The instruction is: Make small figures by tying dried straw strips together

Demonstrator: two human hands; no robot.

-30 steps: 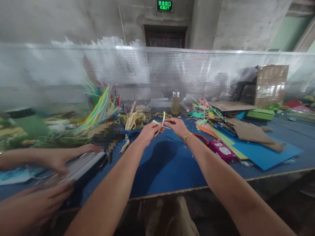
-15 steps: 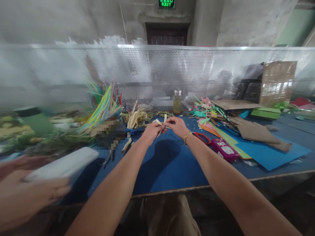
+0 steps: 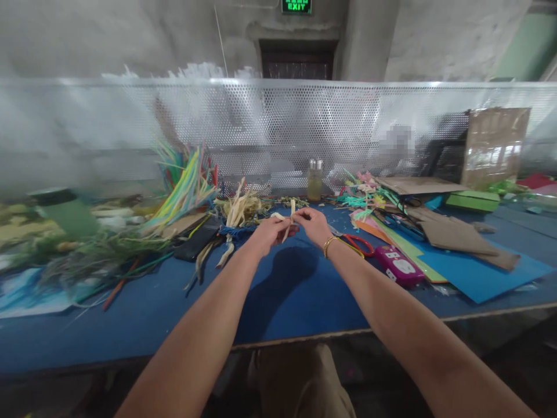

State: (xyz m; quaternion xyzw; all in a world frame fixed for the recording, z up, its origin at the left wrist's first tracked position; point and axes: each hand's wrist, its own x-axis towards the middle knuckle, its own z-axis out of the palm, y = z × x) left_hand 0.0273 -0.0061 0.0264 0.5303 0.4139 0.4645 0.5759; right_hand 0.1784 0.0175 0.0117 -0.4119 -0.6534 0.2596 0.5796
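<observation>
My left hand [image 3: 270,234] is closed on a pale, dry husk strip [image 3: 293,206], whose ends stick out above and below the fingers. Pinched against the same strip from the other side is my right hand [image 3: 314,226], with a gold bracelet [image 3: 328,246] on its wrist. The two hands meet over the blue table and cast a shadow on it. Just behind my left hand lies a bundle of similar dry husk [image 3: 237,210]. How the strip is folded between the fingertips is too small to tell.
Left are colourful straw-like strips [image 3: 187,191], a dark flat case [image 3: 198,239], dried greenery [image 3: 108,247] and a green cup [image 3: 67,215]. A glass bottle [image 3: 314,183] stands behind. To the right are red-handled scissors [image 3: 364,247], a purple box [image 3: 398,267], cardboard [image 3: 452,235] and blue paper [image 3: 483,278].
Another person's hands, with a white flat object, have left the view at the lower left. My hands stay in nearly the same place, with the strip shifted slightly between them.
</observation>
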